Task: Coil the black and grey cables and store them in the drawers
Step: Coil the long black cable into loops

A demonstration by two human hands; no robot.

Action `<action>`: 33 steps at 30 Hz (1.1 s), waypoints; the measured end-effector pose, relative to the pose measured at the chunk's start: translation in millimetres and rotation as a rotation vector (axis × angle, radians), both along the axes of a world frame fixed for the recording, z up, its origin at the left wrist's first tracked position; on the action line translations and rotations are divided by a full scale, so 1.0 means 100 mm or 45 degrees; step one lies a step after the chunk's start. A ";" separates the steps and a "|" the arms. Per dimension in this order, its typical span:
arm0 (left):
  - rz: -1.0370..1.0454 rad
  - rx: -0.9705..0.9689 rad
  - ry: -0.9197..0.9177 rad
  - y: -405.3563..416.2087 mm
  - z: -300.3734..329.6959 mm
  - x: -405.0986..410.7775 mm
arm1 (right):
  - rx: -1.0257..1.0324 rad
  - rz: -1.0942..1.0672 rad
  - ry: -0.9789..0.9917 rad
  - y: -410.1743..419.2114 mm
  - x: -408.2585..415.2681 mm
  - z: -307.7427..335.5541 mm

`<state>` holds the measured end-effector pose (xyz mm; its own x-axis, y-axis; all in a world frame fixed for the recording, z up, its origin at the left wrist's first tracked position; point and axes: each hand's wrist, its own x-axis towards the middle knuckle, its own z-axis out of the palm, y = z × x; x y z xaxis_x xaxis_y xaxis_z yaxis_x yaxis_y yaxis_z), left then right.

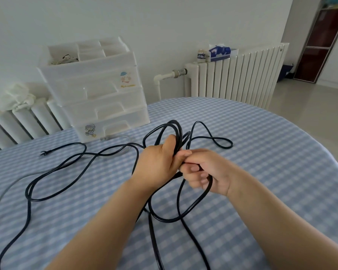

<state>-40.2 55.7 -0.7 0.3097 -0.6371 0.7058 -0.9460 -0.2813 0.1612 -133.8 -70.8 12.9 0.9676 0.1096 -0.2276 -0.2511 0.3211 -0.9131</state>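
A long black cable (53, 170) sprawls in loose loops over the blue checked tablecloth (261, 152). My left hand (156, 164) grips a bundle of its loops above the table's middle. My right hand (205, 172) touches the left and curls round one strand of the same cable, which hangs in a loop below. The cable's bare end lies near the drawers. A thin grey cable (8, 188) runs along the left side, its plug end by the drawer unit's base. The white translucent drawer unit (98, 90) stands at the back left, drawers closed.
A white radiator (236, 75) stands behind the table at the right, with a tissue box (220, 52) and a jar on it. Another radiator with a white cloth (14, 98) is at the left. A dark cabinet (320, 45) stands far right.
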 end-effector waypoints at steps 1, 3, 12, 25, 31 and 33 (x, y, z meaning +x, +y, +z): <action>0.011 -0.012 0.094 -0.01 0.00 -0.01 | 0.048 -0.025 -0.009 0.00 0.01 -0.01; 0.048 -0.062 0.370 -0.03 0.05 -0.02 | 0.206 -0.067 -0.046 0.02 0.03 0.01; 0.399 -0.138 0.594 0.00 0.13 0.07 | 0.009 0.251 -0.392 0.16 -0.10 0.06; -0.542 -0.146 1.889 0.12 0.47 0.02 | -1.090 -0.889 -0.620 -0.09 0.09 -0.05; -0.724 -0.284 2.137 0.10 0.48 -0.08 | -0.685 -0.589 -0.515 -0.03 0.10 -0.07; -0.729 -0.299 2.176 0.09 0.47 -0.09 | -0.587 -0.540 -0.497 -0.02 0.06 -0.02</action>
<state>-49.4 65.2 45.9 0.5117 -0.8583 -0.0371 0.3230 0.1522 0.9341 -127.9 -72.3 11.1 0.9255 -0.3155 0.2097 0.1805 -0.1193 -0.9763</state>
